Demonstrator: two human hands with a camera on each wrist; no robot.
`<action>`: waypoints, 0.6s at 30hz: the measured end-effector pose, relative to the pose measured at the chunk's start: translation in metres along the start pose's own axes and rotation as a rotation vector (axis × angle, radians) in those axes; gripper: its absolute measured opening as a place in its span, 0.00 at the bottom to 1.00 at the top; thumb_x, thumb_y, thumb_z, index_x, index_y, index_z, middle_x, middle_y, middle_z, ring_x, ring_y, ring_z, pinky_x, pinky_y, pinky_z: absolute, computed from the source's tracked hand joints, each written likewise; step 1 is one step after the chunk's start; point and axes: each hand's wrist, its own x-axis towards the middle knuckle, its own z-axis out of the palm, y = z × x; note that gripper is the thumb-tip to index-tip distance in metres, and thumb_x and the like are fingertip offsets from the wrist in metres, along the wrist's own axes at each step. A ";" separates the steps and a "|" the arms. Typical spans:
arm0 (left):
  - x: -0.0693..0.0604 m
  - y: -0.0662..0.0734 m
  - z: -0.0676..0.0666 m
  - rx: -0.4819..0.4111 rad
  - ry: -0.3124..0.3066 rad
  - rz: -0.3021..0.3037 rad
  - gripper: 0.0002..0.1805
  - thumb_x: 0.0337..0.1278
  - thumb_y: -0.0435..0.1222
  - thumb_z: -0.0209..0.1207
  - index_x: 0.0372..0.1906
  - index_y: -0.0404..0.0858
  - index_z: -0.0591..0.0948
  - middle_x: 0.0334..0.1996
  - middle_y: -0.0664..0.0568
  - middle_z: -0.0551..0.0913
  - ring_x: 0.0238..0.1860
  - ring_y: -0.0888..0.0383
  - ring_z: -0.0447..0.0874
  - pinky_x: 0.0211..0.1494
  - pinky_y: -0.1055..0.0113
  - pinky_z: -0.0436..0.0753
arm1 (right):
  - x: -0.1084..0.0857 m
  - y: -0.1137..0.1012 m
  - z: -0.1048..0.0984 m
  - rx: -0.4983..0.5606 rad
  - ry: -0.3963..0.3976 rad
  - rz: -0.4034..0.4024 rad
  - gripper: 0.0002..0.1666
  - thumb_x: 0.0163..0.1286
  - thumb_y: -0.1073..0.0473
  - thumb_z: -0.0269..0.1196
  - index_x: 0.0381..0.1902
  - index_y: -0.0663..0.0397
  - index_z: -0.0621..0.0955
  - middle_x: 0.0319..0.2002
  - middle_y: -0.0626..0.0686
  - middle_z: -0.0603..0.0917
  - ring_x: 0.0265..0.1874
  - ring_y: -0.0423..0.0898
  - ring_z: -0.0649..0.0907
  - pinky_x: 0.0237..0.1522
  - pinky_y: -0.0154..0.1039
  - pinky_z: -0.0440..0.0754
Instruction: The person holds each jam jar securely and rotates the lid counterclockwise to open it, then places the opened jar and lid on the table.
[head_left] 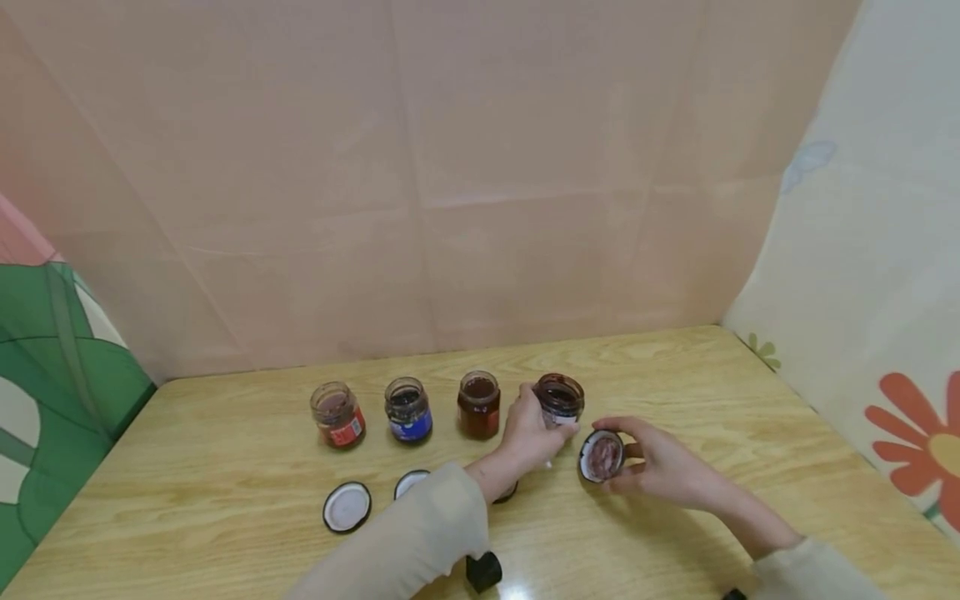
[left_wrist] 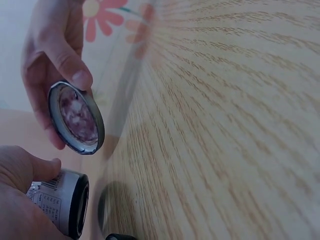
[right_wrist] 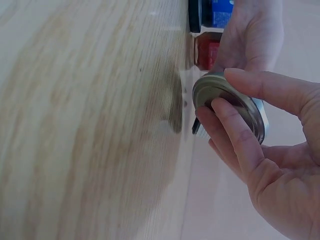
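In the head view my left hand (head_left: 525,437) grips an open glass jar (head_left: 561,398) with dark contents and a pale label. The left wrist view shows the jar's printed label (left_wrist: 50,200) beside the thumb. Just right of the jar, my right hand (head_left: 660,467) holds a round metal lid (head_left: 602,457) by its edge. The lid is tilted up off the table, its stained inner face turned to the jar. Its metallic outer face (right_wrist: 217,92) shows in the right wrist view, with fingers against it. Jar and lid are apart.
To the left stand three more open jars: one with a red label (head_left: 345,429), one with a blue label (head_left: 410,425) and a dark red one (head_left: 480,417). Lids lie before them, one white inside (head_left: 347,507), another (head_left: 410,481) partly behind the left sleeve (head_left: 420,529).
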 end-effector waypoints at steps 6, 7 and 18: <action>0.000 -0.003 0.000 -0.016 0.017 0.019 0.36 0.45 0.37 0.72 0.58 0.30 0.66 0.48 0.37 0.79 0.54 0.43 0.77 0.61 0.53 0.74 | 0.000 0.000 0.004 -0.003 -0.022 0.009 0.46 0.50 0.66 0.72 0.62 0.80 0.63 0.55 0.76 0.69 0.48 0.66 0.80 0.43 0.35 0.84; 0.001 -0.006 0.003 -0.007 0.032 0.039 0.36 0.46 0.38 0.71 0.57 0.31 0.66 0.47 0.38 0.80 0.53 0.44 0.78 0.60 0.54 0.75 | 0.000 0.000 0.005 -0.005 -0.023 0.008 0.46 0.49 0.66 0.72 0.61 0.80 0.63 0.55 0.76 0.70 0.48 0.65 0.80 0.42 0.35 0.84; 0.007 -0.009 0.003 -0.005 0.027 0.021 0.37 0.41 0.36 0.74 0.58 0.31 0.68 0.50 0.38 0.79 0.57 0.43 0.76 0.63 0.54 0.73 | 0.004 0.000 0.016 -0.403 0.046 -0.050 0.43 0.40 0.55 0.79 0.53 0.71 0.75 0.45 0.59 0.82 0.41 0.53 0.81 0.41 0.38 0.81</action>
